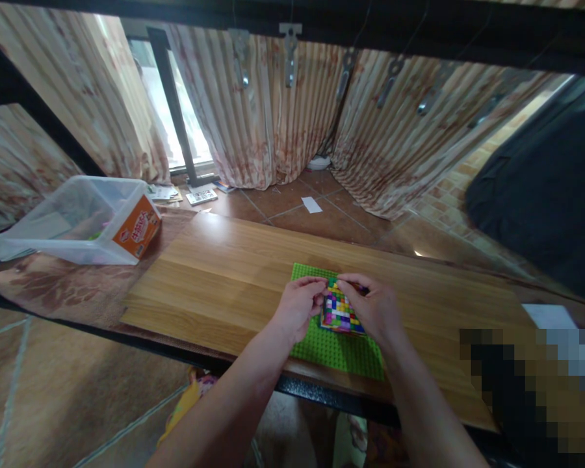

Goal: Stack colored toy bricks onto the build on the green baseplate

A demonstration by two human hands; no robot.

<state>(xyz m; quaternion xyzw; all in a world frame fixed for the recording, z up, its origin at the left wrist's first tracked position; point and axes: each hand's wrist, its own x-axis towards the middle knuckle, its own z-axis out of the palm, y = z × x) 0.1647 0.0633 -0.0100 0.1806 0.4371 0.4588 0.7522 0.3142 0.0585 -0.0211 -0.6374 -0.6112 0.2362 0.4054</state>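
Observation:
A block of small multicoloured toy bricks rests on a green studded baseplate, which lies on the wooden board. At the block's far left corner, my left hand has thumb and fingers pinched together. Whether a small brick is between those fingertips I cannot make out. My right hand closes on the block's far right side, thumb over the top and fingers along the outer edge. The hands partly hide the block's far edge and both its sides.
A clear plastic bin with an orange label stands at the left, a few coloured pieces inside. The wooden board lies across the table. Metal clips hang from a dark bar above. Papers lie on the tiled floor beyond. A pixelated patch covers the lower right.

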